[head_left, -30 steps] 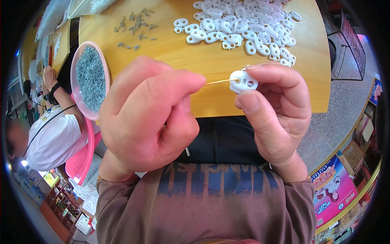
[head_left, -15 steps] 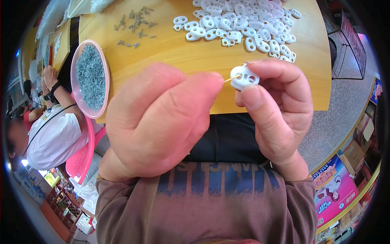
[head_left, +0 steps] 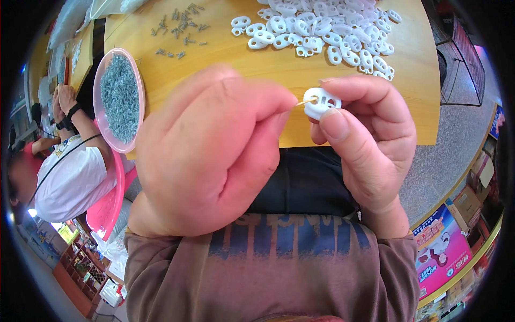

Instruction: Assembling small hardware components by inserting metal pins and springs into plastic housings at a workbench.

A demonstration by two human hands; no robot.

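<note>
Between my right hand's (head_left: 378,134) thumb and fingers sits a small white plastic two-holed cord lock (head_left: 321,97). My left hand (head_left: 209,155) is closed, its thumb and forefinger pinching a thin yellowish stick or strip (head_left: 307,102). The stick's visible end reaches the left hole of the cord lock; the rest is hidden in my left fingers. Both hands are held over the table's near edge, in front of my body.
Many loose white cord locks (head_left: 348,37) lie piled at the far right of the wooden table (head_left: 214,56). A pink bowl (head_left: 142,102) holds small metal springs (head_left: 120,99), with several more springs (head_left: 182,24) scattered beyond. Another person (head_left: 75,182) sits at the left.
My left hand has turned slightly, still pinching the stick at the cord lock. A small tip that stood above the cord lock no longer shows. The view has shifted a little.
</note>
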